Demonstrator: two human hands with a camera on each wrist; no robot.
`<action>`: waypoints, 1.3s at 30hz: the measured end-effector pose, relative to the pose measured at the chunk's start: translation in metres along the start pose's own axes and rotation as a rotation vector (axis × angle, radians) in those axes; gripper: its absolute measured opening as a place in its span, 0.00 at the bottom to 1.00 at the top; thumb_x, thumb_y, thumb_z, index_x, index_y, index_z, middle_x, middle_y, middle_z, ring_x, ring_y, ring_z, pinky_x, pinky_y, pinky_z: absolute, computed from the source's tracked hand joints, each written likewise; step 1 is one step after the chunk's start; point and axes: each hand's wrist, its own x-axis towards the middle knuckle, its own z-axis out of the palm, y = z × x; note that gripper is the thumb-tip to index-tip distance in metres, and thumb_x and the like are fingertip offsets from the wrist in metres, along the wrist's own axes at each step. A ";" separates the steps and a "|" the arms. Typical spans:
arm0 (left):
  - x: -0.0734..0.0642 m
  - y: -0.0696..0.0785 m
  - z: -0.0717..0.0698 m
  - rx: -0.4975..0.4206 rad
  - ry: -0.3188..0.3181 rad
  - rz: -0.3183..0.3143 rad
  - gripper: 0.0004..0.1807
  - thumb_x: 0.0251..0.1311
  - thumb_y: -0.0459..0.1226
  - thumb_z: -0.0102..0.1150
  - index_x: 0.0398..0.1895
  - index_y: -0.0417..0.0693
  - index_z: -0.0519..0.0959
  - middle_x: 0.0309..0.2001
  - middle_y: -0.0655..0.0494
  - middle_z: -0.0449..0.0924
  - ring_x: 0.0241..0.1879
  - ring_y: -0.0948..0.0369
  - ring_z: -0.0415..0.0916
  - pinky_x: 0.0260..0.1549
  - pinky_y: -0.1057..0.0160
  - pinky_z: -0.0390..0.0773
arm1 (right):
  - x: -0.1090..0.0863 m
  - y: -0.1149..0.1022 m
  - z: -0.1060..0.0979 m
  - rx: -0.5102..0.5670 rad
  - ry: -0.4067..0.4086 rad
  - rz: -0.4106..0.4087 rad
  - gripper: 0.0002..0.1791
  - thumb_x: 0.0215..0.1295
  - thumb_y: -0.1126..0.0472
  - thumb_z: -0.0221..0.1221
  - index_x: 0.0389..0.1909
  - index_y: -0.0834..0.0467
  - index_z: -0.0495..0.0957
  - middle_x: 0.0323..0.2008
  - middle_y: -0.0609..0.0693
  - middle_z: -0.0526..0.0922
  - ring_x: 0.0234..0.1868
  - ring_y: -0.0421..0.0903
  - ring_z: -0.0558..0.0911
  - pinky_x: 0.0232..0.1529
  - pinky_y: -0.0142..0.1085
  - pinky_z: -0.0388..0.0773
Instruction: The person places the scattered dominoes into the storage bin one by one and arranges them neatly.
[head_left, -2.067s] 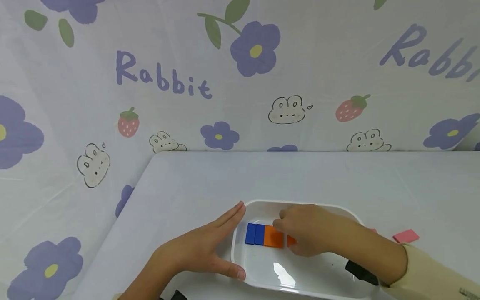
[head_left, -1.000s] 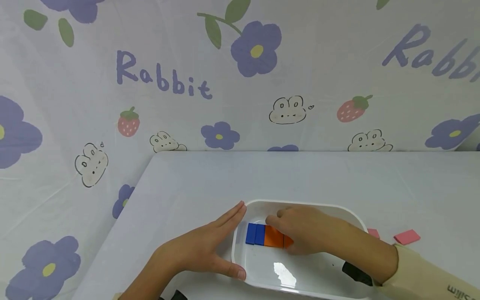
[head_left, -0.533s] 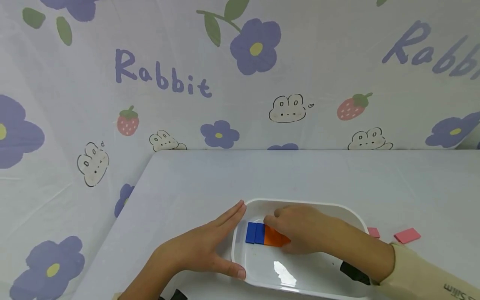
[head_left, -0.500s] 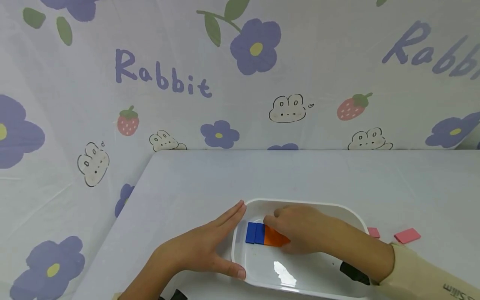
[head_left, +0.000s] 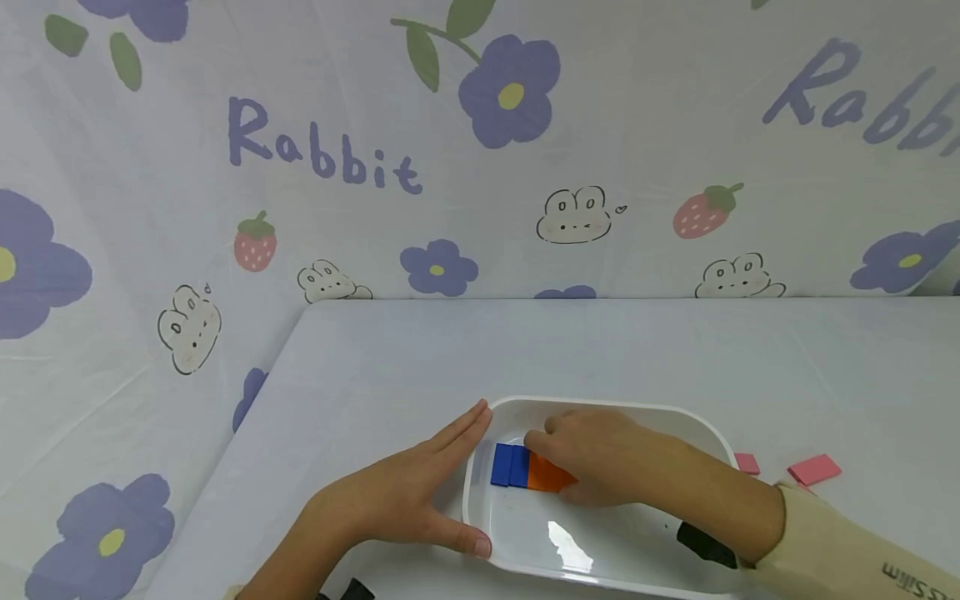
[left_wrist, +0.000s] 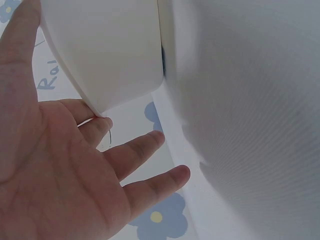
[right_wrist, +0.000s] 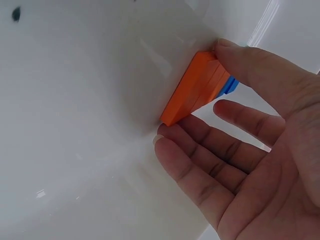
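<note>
In the head view a white tray (head_left: 525,533) holds a row of flat tiles: two blue tiles (head_left: 511,465) at the left, then orange tiles (head_left: 547,473). My right hand (head_left: 603,457) reaches into the tray and covers the right end of the row. The right wrist view shows it pinching an orange tile (right_wrist: 185,92) between thumb and fingertips, with more orange and some blue (right_wrist: 230,86) behind. My left hand (head_left: 390,492) is spread at the tray's left end, its fairly straight fingers and thumb touching the rim.
Pink tiles (head_left: 815,470) lie on the white table (head_left: 390,358) right of the tray, one close to its wall and another partly behind the right sleeve (head_left: 832,542). A patterned cloth (head_left: 337,217) hangs behind the table.
My right hand has slid left with its orange tile, closing the gap to the other orange tile. The left hand and tray have stayed in place.
</note>
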 end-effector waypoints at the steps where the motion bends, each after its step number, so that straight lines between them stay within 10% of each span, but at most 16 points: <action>1: 0.000 0.000 0.000 0.002 0.000 0.000 0.68 0.44 0.70 0.69 0.80 0.73 0.33 0.79 0.76 0.27 0.77 0.64 0.40 0.71 0.49 0.57 | 0.000 0.000 0.000 0.000 0.000 0.001 0.22 0.51 0.53 0.76 0.47 0.50 0.80 0.32 0.44 0.81 0.31 0.40 0.76 0.41 0.34 0.82; 19: 0.000 -0.001 0.000 -0.012 0.003 0.000 0.67 0.45 0.69 0.69 0.81 0.73 0.34 0.79 0.77 0.27 0.77 0.64 0.41 0.70 0.48 0.58 | -0.016 0.001 -0.028 0.077 0.051 0.017 0.25 0.55 0.53 0.74 0.53 0.51 0.79 0.37 0.44 0.82 0.35 0.42 0.79 0.40 0.39 0.84; 29: 0.000 -0.001 -0.001 0.005 0.014 -0.002 0.69 0.42 0.71 0.69 0.81 0.72 0.34 0.77 0.81 0.25 0.77 0.65 0.40 0.70 0.48 0.57 | -0.052 0.013 -0.066 0.006 0.199 0.051 0.25 0.57 0.51 0.74 0.54 0.50 0.81 0.43 0.46 0.84 0.40 0.45 0.82 0.38 0.41 0.85; 39: 0.000 0.000 0.000 0.001 0.010 -0.012 0.69 0.42 0.70 0.70 0.81 0.71 0.34 0.78 0.79 0.26 0.77 0.65 0.40 0.70 0.48 0.57 | -0.095 0.034 -0.061 0.018 0.187 0.218 0.27 0.56 0.47 0.73 0.56 0.48 0.80 0.50 0.46 0.83 0.44 0.49 0.83 0.41 0.52 0.84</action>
